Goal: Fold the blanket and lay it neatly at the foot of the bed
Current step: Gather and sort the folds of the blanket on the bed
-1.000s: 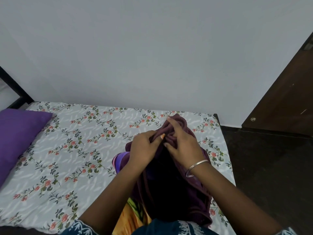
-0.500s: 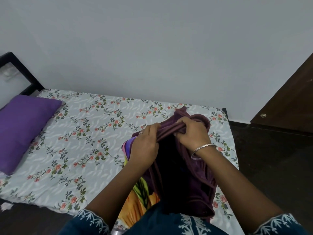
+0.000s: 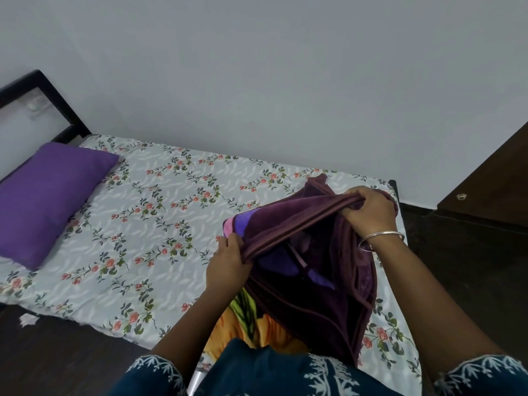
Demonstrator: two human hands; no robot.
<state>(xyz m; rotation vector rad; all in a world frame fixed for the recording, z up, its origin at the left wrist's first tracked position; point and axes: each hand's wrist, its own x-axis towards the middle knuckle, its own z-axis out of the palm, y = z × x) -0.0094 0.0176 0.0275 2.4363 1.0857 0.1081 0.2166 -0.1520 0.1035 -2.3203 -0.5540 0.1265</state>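
Observation:
A dark maroon blanket (image 3: pixel 311 304) with purple, pink and orange patches hangs bunched over the near right part of the bed (image 3: pixel 148 224), which has a white floral sheet. My left hand (image 3: pixel 228 262) grips the blanket's bound edge at its near left end. My right hand (image 3: pixel 368 211), a silver bangle on its wrist, grips the same edge farther back on the right. The edge is stretched taut between the two hands, a little above the sheet. The blanket's lower part falls toward my body and is partly hidden by my dark blue clothing.
A purple pillow (image 3: pixel 48 198) lies at the left end of the bed by a black bed frame (image 3: pixel 57 107). A white wall runs behind the bed. A brown wooden door (image 3: pixel 491 187) stands at the right, above a dark floor (image 3: pixel 471 270).
My hands, close together on the bunched blanket before, have moved apart and pulled its edge taut. The view has shifted right and closer.

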